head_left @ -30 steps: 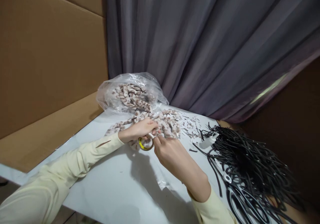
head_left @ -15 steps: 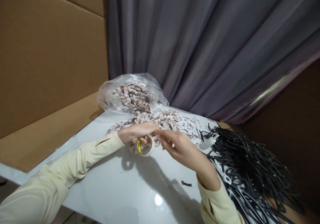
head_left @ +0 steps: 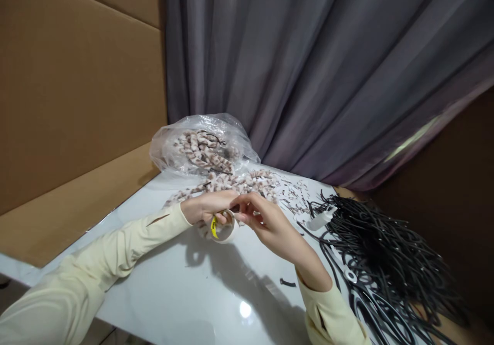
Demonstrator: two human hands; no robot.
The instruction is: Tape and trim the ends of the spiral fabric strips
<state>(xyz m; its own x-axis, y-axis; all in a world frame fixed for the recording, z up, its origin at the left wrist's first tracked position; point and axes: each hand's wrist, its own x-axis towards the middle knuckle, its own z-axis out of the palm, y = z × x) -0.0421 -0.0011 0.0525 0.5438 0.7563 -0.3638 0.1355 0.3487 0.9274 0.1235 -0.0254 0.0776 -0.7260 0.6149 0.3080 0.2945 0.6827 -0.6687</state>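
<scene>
My left hand (head_left: 211,206) is closed round a roll of tape (head_left: 227,233), pale with a yellow label inside its core. My right hand (head_left: 262,219) meets it from the right, thumb and fingers pinched at the roll's upper edge. Whatever lies in that pinch is too small to make out. Behind both hands, fluffy brown-and-white fabric tubes (head_left: 231,182) lie in a heap on the table. A clear plastic bag (head_left: 165,149) at the back holds more of these tubes.
A thick bundle of black cords (head_left: 386,252) covers the right side, with a small white bottle (head_left: 322,218) beside it. Small scraps (head_left: 295,193) litter the white table (head_left: 185,298). Cardboard (head_left: 81,93) stands at left, a grey curtain (head_left: 278,67) behind.
My right hand has shifted slightly left, its fingers now bent more and closer to the tape roll. A black cord end now shows beside the right forearm. My left hand has hardly moved.
</scene>
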